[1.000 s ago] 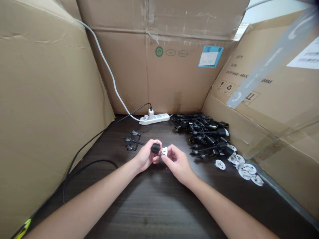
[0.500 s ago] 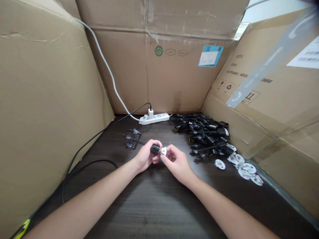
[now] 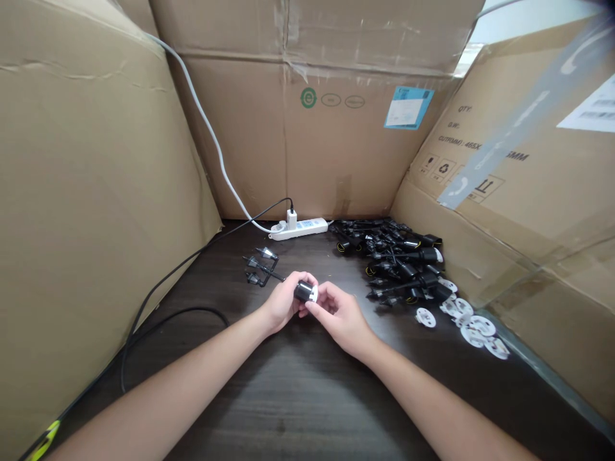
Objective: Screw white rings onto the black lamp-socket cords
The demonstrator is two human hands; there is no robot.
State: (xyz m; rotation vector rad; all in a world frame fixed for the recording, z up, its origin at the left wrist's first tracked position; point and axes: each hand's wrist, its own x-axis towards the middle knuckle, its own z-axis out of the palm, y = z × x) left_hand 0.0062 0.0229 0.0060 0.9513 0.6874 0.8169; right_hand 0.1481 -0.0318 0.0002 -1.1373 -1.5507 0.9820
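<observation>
My left hand (image 3: pixel 284 302) is wrapped round a black miniature street lamp (image 3: pixel 303 290), gripping it near its cylindrical base. The lamp's thin post runs out to the left and ends in three small lantern heads. At the base's open end sits a white round disc (image 3: pixel 314 294), tilted slightly, its rim facing right. My right hand (image 3: pixel 340 312) pinches this disc between thumb and fingers, against the base. Whether the disc is fully seated I cannot tell. The fingertips behind the base are partly hidden.
A pile of similar black lamps (image 3: pixel 403 259) lies at the right, with several loose white discs (image 3: pixel 479 325) in front of it. A white power strip (image 3: pixel 307 227) with a plugged-in adapter stands at the back. A black cable (image 3: pixel 163 282) crosses the left; cardboard walls (image 3: pixel 346 147) surround the table.
The white disc has moved left against the black base, closing the gap where coppery material showed. The lamp has shifted slightly right in my left hand.
</observation>
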